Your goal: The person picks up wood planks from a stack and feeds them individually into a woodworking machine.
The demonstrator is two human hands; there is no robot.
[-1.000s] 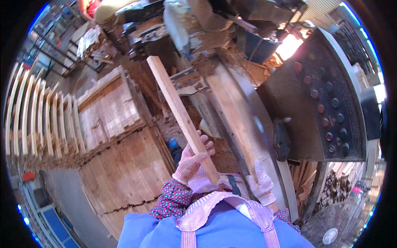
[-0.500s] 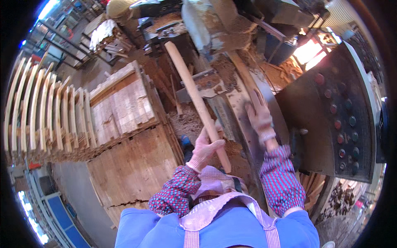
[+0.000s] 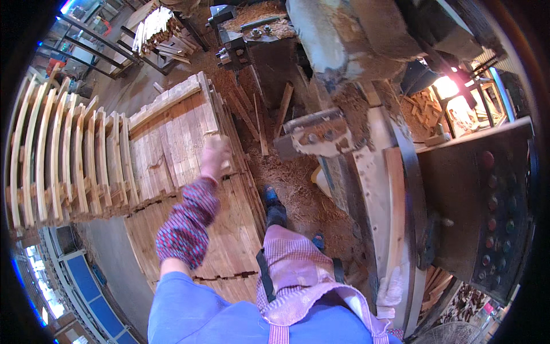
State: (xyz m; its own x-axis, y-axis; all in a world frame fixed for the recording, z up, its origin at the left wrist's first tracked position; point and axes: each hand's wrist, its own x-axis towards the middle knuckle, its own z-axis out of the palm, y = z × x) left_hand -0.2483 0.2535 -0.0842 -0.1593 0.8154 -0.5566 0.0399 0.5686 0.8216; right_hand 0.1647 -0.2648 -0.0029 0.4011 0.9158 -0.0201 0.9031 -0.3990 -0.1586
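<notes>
- I count two gloved hands, well apart, one at each work spot.
- My right hand (image 3: 391, 291) is at the near end of one wooden strip (image 3: 395, 206); I judge it steadies that end, but I cannot tell whether its grip closes around the wood.
- That strip lies lengthways on the machine's table (image 3: 370, 192), beside one long rail (image 3: 413, 189), which probably keeps it straight.
- My left hand (image 3: 216, 156) is over the edge of one big board stack (image 3: 157, 166), blurred; I cannot tell whether its grip holds anything.
- The stack sits on my left, seemingly for easy reach.
- Beyond it stands one row of slats (image 3: 42, 152), too overlapped to count surely.
- I see one control panel (image 3: 458, 183) at right and two blue shoes (image 3: 271, 196) below.
</notes>
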